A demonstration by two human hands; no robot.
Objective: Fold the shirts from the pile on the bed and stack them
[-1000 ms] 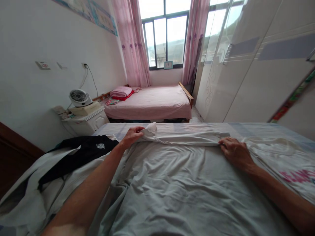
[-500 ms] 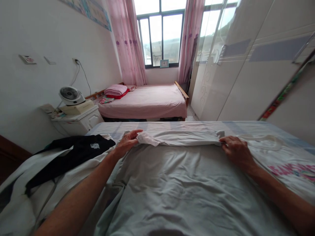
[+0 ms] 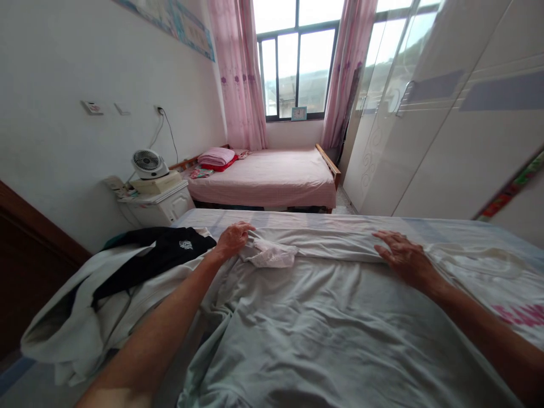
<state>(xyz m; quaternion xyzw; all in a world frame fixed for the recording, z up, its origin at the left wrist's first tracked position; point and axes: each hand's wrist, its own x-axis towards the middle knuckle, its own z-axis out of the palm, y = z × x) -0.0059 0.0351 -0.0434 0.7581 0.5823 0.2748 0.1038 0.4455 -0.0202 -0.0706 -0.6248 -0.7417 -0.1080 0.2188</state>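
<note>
A pale grey-green garment (image 3: 323,334) lies spread and wrinkled before me, its far edge turned over into a flat band. At the band's far left corner, my left hand (image 3: 233,239) is closed on the garment's edge. Beside those fingers a crumpled, thin white piece of fabric (image 3: 274,254) rests on the fold. My right hand (image 3: 402,255) is open over the band's right end, palm down, thumb and fingers apart; whether its fingertips press on the cloth I cannot tell.
A black garment (image 3: 170,252) and white clothing (image 3: 72,317) are heaped at left. On the right lies a white T-shirt (image 3: 488,272) with pink lettering. Beyond this bed stand a pink-covered bed (image 3: 276,175), a nightstand (image 3: 170,201) with a fan (image 3: 148,163), and a white wardrobe (image 3: 425,141).
My right hand has opened and let go of the band's right corner. The white fabric piece has flopped toward me and spread out. The view has swung left.
</note>
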